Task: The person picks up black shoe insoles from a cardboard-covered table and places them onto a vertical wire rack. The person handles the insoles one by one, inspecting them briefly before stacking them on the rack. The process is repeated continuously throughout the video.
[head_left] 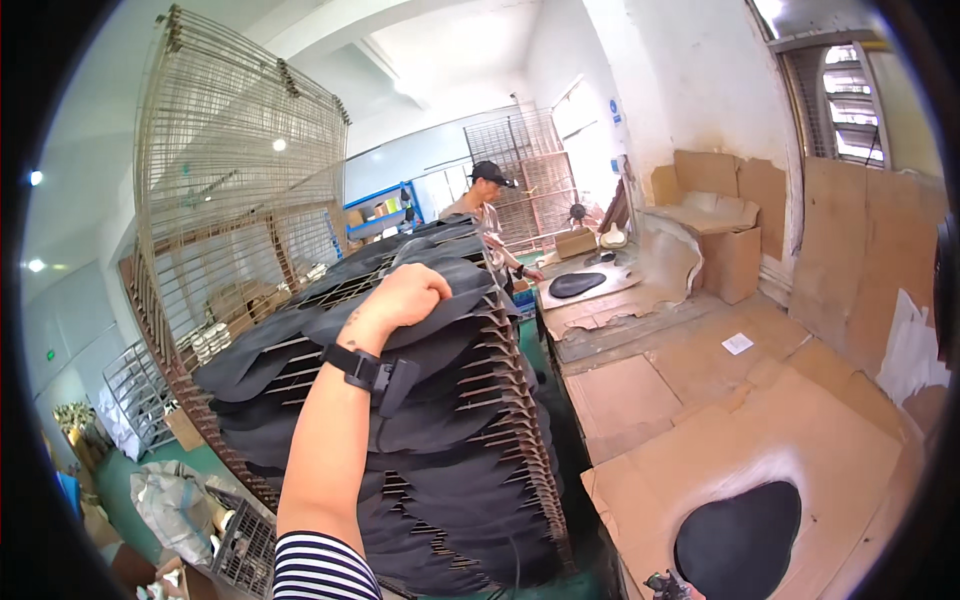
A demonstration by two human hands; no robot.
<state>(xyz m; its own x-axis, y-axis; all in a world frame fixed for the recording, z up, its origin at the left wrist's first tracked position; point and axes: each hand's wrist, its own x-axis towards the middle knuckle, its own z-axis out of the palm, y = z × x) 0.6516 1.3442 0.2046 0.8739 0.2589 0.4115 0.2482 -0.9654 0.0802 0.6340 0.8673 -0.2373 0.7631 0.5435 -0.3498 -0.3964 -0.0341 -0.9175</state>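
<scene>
My left hand (408, 295) is closed at the top of a tall wire rack, its curled fingers on the edge of a black flat rounded sheet (447, 318). A black strap with a small black box (372, 374) sits around that wrist, below which is a striped sleeve. Many similar black sheets lie on the stacked wire shelves (515, 400). To the right, another black rounded sheet (740, 540) lies flat on cardboard, ringed by a whitish haze. Beside it, a small speckled object (672, 586) is cut off by the lower edge; its kind is unclear. My right hand is out of view.
Brown cardboard (720, 440) covers the long bench on the right. Farther along it, a co-worker (480, 205) in a black cap stands near another black sheet (577, 285). Empty wire shelves (240, 130) rise at the left, above a white sack (175, 505) and a black crate (245, 550).
</scene>
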